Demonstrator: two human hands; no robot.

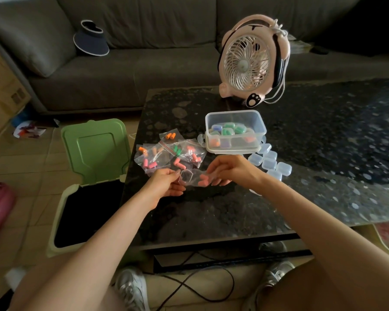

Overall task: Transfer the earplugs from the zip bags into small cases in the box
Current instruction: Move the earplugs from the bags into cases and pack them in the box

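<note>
Above the dark table, both hands hold one clear zip bag (pixel 192 178) with pink earplugs (pixel 203 180) inside. My left hand (pixel 166 182) pinches its left edge and my right hand (pixel 227 170) pinches its right side, by the earplugs. Just beyond lies a pile of zip bags (pixel 169 153) with orange, pink and green earplugs. A clear plastic box (pixel 235 131) behind my right hand holds several small cases with coloured earplugs. Several empty clear small cases (pixel 268 161) lie to the right of the box.
A pink desk fan (pixel 252 61) stands at the table's far edge behind the box. Left of the table stands an open bin (pixel 88 212) with its green lid raised. A grey sofa runs along the back. A cable lies on the floor near my shoes.
</note>
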